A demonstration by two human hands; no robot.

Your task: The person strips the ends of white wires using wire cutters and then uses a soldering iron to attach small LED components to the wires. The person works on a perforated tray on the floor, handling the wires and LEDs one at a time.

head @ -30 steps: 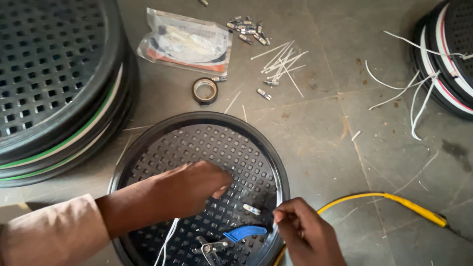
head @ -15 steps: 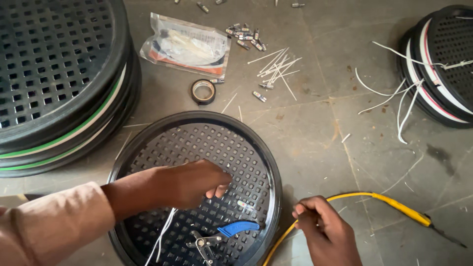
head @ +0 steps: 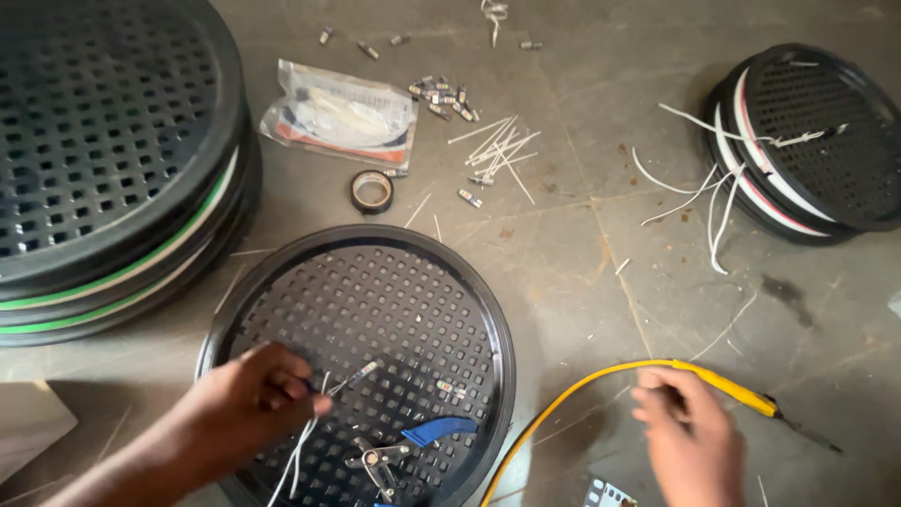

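The left hand (head: 249, 404) rests low over the round black perforated grille (head: 361, 352) lying flat on the floor, fingers curled and pinched on thin white wires (head: 300, 455) that trail toward the near rim. These wires look light and limp, likely to slip unless pinched close to the end, beside the small part (head: 364, 372) at the fingertips. The right hand (head: 690, 437), palm down with the wrist straight, reaches onto the yellow handle of a soldering iron (head: 727, 385) on the floor to the right; its fingers lie loosely half-closed over it, not yet gripping. The handle looks stiff and light, and is best held mid-handle, away from the dark tip. Blue-handled pliers (head: 408, 446) lie on the grille.
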